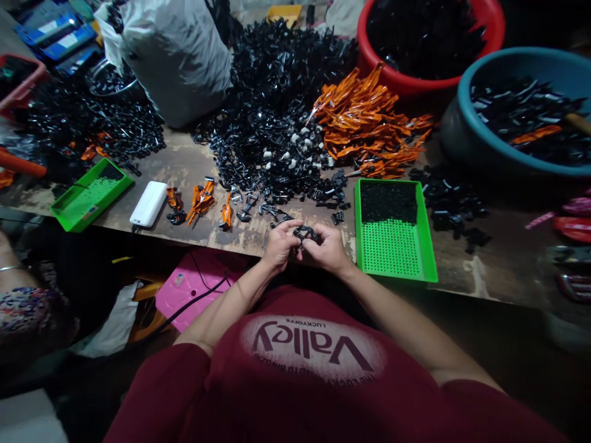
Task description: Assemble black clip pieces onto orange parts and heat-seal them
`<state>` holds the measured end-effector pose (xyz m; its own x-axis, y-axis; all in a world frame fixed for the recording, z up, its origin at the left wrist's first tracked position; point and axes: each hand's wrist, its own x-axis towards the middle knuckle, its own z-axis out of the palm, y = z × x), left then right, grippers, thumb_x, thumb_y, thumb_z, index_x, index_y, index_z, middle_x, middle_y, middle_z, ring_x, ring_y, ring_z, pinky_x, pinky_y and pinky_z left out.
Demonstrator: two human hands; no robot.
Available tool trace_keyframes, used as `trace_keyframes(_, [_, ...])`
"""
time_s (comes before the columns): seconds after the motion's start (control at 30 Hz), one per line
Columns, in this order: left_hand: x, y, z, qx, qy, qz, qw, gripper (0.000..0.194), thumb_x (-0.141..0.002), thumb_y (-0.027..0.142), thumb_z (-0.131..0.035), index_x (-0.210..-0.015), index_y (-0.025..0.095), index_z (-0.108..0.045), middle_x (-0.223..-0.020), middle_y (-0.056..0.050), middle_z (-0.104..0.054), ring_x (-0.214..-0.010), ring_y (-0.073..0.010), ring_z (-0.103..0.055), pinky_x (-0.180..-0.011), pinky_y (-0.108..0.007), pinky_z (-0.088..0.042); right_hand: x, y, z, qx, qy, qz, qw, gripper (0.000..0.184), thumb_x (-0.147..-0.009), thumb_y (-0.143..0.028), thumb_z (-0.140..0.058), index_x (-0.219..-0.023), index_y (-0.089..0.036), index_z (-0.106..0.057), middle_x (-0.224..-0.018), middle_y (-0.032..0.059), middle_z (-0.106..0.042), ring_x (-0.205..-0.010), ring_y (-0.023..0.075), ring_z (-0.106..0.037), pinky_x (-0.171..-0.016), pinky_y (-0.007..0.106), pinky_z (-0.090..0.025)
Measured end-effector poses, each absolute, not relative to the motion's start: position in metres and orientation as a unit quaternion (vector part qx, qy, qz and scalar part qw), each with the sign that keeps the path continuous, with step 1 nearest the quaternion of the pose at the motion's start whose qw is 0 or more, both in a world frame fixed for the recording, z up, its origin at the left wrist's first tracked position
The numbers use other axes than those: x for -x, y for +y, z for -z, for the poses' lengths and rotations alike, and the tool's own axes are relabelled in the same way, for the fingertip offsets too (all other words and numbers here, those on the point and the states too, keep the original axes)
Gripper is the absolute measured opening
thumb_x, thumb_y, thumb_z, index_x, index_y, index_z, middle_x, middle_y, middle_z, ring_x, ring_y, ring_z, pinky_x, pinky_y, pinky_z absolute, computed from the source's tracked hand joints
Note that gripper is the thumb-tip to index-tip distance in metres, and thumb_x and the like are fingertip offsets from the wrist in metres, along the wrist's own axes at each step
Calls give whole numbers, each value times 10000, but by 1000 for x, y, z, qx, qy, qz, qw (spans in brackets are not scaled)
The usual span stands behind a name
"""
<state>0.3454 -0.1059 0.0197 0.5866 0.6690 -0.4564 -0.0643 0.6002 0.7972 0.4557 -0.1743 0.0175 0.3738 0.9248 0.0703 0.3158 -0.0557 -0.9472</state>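
My left hand (279,245) and my right hand (329,248) meet at the table's front edge, both with fingers pinched on a small black plastic part (305,233) held between them. Just beyond the hands lie loose black parts (249,209) and a few assembled orange-and-black pieces (201,198). A big heap of black parts (272,117) with white bits covers the middle of the table, and a pile of orange pieces (364,123) lies to its right. A green tray (394,258), partly filled with tiny black pieces, sits right next to my right hand.
A second green tray (87,194) and a white power bank (148,203) lie at left. A red tub (484,24) and a blue tub (466,117) hold black parts at back right. A white sack (175,55) stands behind. Another person's arm (13,271) shows at far left.
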Motion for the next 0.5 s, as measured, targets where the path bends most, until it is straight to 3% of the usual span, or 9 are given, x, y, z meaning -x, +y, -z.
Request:
trace_keyframes(0.07, [-346,-102,-21,-386,402,-229,798,529,-488,152,-576,-1014,112,-530,-511,48,-579,-296,-81,-443,-338,-191,-312,-471,-177,-21,657,-545,-280,440,235,-728,-380,-547,-715,-147,-565,-622,24,-559,-533,136,-489,-491,242,-406])
trace_keyframes(0.13, [-347,-96,-21,-392,404,-213,799,535,-497,149,-581,-1028,97,-539,-485,50,-560,-296,-81,-438,-337,-189,-304,-486,-180,-26,640,-635,-211,379,310,-750,-366,-585,-959,-139,-612,-896,90,-616,-761,203,-560,-635,299,-465])
trace_keyframes(0.23, [-349,-90,-20,-392,393,-175,813,516,-490,134,-588,-1002,87,-554,-497,32,-573,-303,-87,-450,-340,-196,-319,-500,-181,-27,576,-751,-85,312,284,-819,-307,-545,-1070,-195,-617,-1112,101,-582,-1002,248,-507,-782,348,-459])
trace_keyframes(0.37, [-353,-92,-20,-381,358,-100,847,361,-490,129,-607,-851,107,-599,-492,9,-577,-310,-90,-460,-376,-225,-392,-501,-183,-21,497,-812,-3,304,246,-914,-288,-431,-1040,-194,-619,-977,93,-632,-862,201,-538,-744,321,-465])
trace_keyframes(0.5, [-364,-87,-23,-403,300,-11,865,220,-520,156,-638,-739,132,-637,-434,-4,-545,-308,-117,-461,-424,-299,-452,-509,-188,-14,481,-814,94,313,274,-920,-205,-351,-993,-143,-608,-953,115,-634,-739,186,-525,-637,303,-450])
